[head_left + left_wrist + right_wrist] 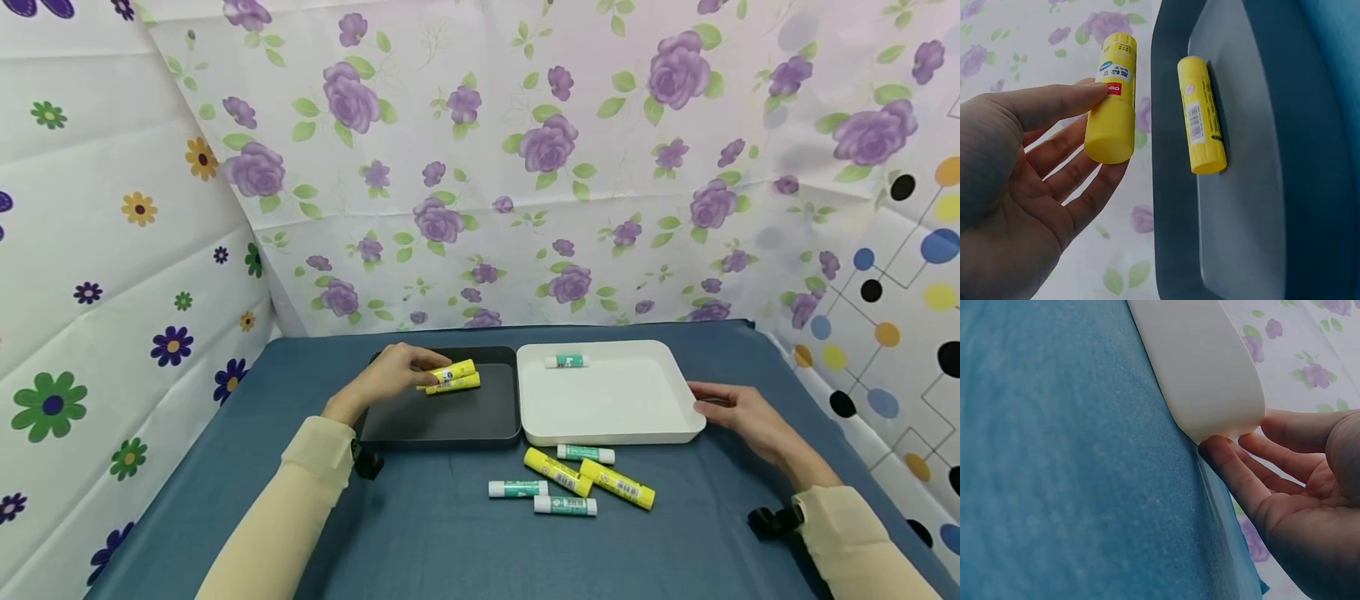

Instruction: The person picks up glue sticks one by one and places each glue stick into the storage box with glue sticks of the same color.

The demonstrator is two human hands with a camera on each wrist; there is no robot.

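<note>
My left hand (pixel 384 380) pinches a yellow glue stick (pixel 1112 115) between thumb and fingers, above the dark tray (pixel 442 423). A second yellow glue stick (pixel 1200 119) lies in that tray, just below the held one. My right hand (pixel 753 423) touches the right end of the white tray (pixel 615 408) with its fingers extended; the right wrist view shows fingertips (pixel 1213 447) against the outer wall. Inside the white tray, near its back edge, lies a green-and-white glue stick (pixel 567 361).
Before the trays, several glue sticks lie on the blue cloth (pixel 420 533): yellow ones (pixel 617 484) and green-and-white ones (pixel 566 506). The two trays stand side by side. Flowered sheets (pixel 480 167) hang behind the table, and patterned sheets hang at both sides.
</note>
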